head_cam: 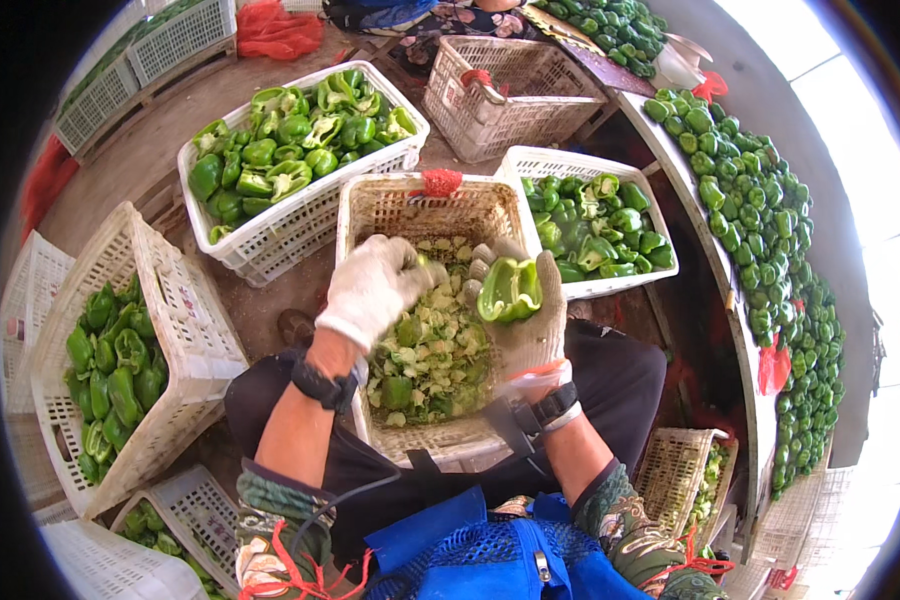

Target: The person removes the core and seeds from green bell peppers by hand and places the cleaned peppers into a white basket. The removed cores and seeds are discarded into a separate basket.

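My right hand (532, 300), in a knitted work glove, holds a hollowed green bell pepper half (509, 290) with its cut side facing up. My left hand (379, 285), in a white glove, is beside it over the middle crate; its fingers are bent and blurred, with a small pale green bit at their tips. Whether it grips that bit I cannot tell. Below both hands a dirty white plastic crate (435, 454) between my knees holds pepper cores and scraps (431, 349) and a greenish pepper piece (397, 392).
Cut peppers fill a white crate (307, 187) ahead left and another (615, 285) at right. A tipped crate (187, 315) of peppers (112, 367) stands at left. An upright crate (495, 124) is ahead. Whole peppers (757, 225) line a long table (742, 352) at right. Someone sits at the top.
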